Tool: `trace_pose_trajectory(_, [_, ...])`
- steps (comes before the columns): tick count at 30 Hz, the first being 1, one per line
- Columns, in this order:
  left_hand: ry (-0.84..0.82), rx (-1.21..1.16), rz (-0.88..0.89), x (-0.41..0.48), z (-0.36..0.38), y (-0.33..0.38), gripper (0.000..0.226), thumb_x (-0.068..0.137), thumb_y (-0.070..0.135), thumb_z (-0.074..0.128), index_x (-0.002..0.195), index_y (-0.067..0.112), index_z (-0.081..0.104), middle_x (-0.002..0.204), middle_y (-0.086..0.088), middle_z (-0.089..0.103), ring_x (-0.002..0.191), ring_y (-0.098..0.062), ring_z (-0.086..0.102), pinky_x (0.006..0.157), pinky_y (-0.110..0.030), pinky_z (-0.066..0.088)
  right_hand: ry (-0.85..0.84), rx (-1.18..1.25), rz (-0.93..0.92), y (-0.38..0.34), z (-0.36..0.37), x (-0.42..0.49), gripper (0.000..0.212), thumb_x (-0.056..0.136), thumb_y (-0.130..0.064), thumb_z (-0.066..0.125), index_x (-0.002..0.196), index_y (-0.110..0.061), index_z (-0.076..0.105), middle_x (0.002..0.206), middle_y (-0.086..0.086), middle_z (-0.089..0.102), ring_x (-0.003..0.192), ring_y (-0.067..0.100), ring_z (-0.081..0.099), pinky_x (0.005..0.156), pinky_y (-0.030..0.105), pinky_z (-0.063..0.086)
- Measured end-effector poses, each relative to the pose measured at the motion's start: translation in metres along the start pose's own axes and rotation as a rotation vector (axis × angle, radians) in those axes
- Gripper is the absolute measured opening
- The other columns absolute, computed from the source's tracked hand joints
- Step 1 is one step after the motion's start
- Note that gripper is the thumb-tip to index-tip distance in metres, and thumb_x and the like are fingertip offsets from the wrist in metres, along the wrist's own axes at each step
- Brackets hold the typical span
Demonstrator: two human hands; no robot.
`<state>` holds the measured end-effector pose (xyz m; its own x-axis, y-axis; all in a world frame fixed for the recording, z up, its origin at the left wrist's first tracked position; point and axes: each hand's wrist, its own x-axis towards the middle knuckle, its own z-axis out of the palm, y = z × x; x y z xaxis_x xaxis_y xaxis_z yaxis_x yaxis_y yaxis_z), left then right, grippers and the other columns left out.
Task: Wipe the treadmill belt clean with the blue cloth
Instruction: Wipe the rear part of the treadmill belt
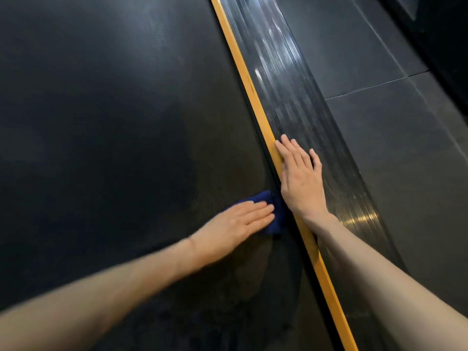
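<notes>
Your left hand [238,219] kept an open grip, its straight fingers pressing the blue cloth [275,219] flat onto the treadmill belt [114,122]. The cloth lay under and just past your fingertips, by the yellow strip [253,97]. Your right hand [301,183], open and holding nothing, rested on the side rail [304,110] beside it, probably to brace you.

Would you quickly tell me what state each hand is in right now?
Left hand: open, flat, pressing the blue cloth onto the treadmill belt.
Right hand: open, flat on the side rail, holding nothing.
</notes>
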<state>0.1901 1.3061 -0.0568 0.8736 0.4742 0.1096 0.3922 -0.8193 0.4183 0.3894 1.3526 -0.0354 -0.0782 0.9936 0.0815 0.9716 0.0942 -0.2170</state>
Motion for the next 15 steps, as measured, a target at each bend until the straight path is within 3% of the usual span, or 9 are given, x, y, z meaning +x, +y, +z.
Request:
trace_pose_trajectory(1, [-0.018,0.070,0.087,-0.001,-0.011,-0.023,0.051,0.087,0.003,0.052,0.137,0.012,0.045,0.145,-0.007,0.041,0.136,-0.018,0.032,0.114,-0.041,0.027,0.004,0.005,-0.003,0.000,0.000,0.000,0.053,0.095,-0.027,0.019,0.146,-0.020,0.033,0.154,-0.002,0.029,0.143,0.014,0.023,0.116,0.047,0.016])
trace_pose_trajectory(3, [0.049,0.168,0.041,0.006,-0.034,-0.081,0.043,0.092,0.009,0.041,0.134,0.008,0.049,0.142,-0.011,0.045,0.133,-0.025,0.040,0.112,-0.041,0.029,0.013,0.019,0.001,0.000,0.000,0.001,0.050,0.096,-0.025,0.023,0.145,-0.020,0.034,0.153,-0.002,0.029,0.142,0.013,0.023,0.116,0.045,0.015])
trace_pose_trajectory(7, [0.295,0.209,-0.477,0.021,-0.085,-0.184,0.044,0.090,-0.005,0.046,0.133,0.003,0.049,0.142,-0.018,0.043,0.131,-0.033,0.042,0.111,-0.029,0.020,0.023,0.044,0.025,-0.001,0.001,0.002,0.047,0.097,-0.022,0.031,0.145,-0.022,0.036,0.152,-0.005,0.031,0.142,0.011,0.023,0.117,0.041,0.010])
trace_pose_trajectory(10, [0.436,0.080,-0.710,0.050,-0.086,-0.170,0.039,0.091,-0.001,0.046,0.129,0.004,0.055,0.137,-0.013,0.050,0.128,-0.025,0.047,0.110,-0.026,0.024,0.023,0.046,0.033,0.000,0.001,0.002,0.048,0.097,-0.023,0.030,0.145,-0.023,0.035,0.153,-0.005,0.031,0.142,0.011,0.023,0.117,0.042,0.011])
trace_pose_trajectory(11, [0.444,0.017,-0.681,0.052,-0.078,-0.151,0.035,0.092,0.006,0.047,0.125,0.005,0.058,0.131,-0.012,0.056,0.122,-0.023,0.052,0.108,-0.030,0.031,0.023,0.048,0.040,-0.001,0.001,0.001,0.048,0.097,-0.023,0.030,0.145,-0.023,0.035,0.153,-0.005,0.031,0.142,0.011,0.023,0.117,0.042,0.011])
trace_pose_trajectory(12, [0.419,-0.015,-0.538,0.047,-0.065,-0.128,0.034,0.093,0.012,0.046,0.123,0.007,0.060,0.127,-0.011,0.059,0.119,-0.021,0.055,0.106,-0.033,0.035,0.021,0.047,0.037,-0.001,0.000,0.001,0.049,0.096,-0.022,0.030,0.145,-0.023,0.035,0.153,-0.005,0.031,0.142,0.011,0.023,0.117,0.043,0.012])
trace_pose_trajectory(15, [0.084,0.019,-0.046,0.020,-0.033,-0.076,0.042,0.089,0.009,0.048,0.131,0.010,0.052,0.138,-0.008,0.050,0.131,-0.019,0.044,0.111,-0.034,0.030,0.029,0.049,0.019,-0.001,0.000,0.001,0.050,0.095,-0.022,0.030,0.144,-0.021,0.036,0.153,-0.003,0.031,0.142,0.012,0.024,0.117,0.045,0.014])
